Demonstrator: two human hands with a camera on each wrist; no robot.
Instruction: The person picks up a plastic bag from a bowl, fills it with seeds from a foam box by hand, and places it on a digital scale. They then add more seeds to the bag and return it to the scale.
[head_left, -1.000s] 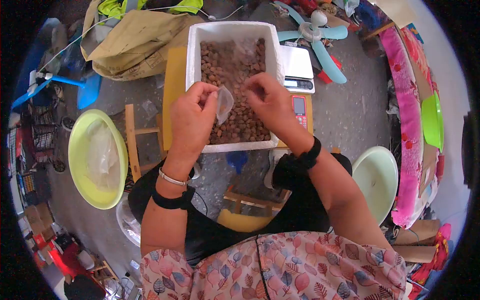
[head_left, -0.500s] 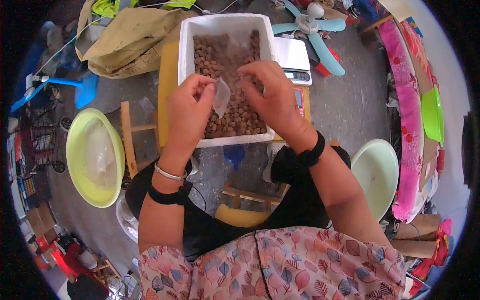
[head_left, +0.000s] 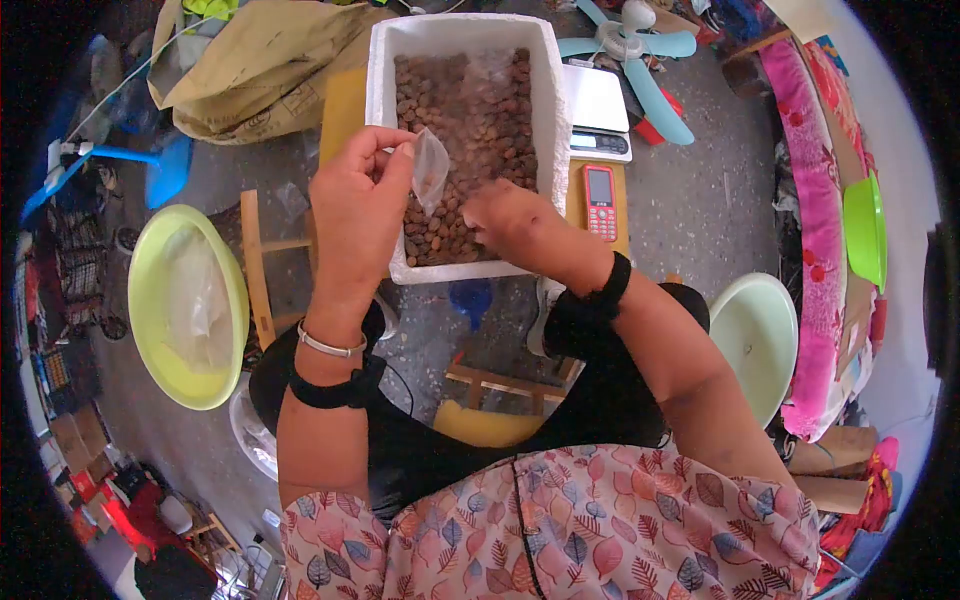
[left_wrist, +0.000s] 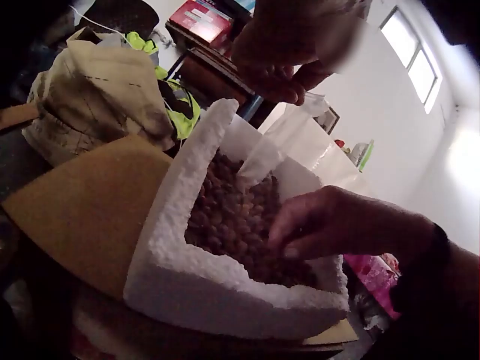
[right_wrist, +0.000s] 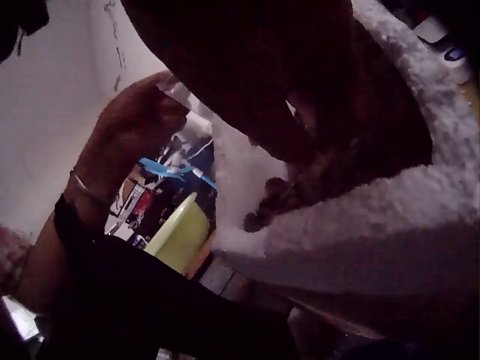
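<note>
A white foam box (head_left: 381,100) holds a heap of small brown nut-like pieces (head_left: 505,130). Over its near left part my left hand (head_left: 357,195) pinches the top edge of a small clear plastic bag (head_left: 430,172), which hangs down above the heap. The bag looks mostly see-through in the left wrist view, where the left hand (left_wrist: 296,49) is at the top. Right of the bag, my right hand (head_left: 520,228) reaches low into the box with bent fingers, its fingertips (left_wrist: 289,247) right at the brown pieces. Whether those fingers grip any pieces, I cannot tell.
Right of the box lie a digital scale (head_left: 598,112) and a red phone (head_left: 600,205) on a yellowish board. A yellow-green basin (head_left: 145,300) with clear plastic stands left, a pale basin (head_left: 760,345) right. A fan with blue blades (head_left: 655,100) and a brown sack (head_left: 250,85) lie beyond.
My right hand has come down from beside the bag to the near part of the heap. The left hand, still pinching the bag, has shifted slightly left and away from me.
</note>
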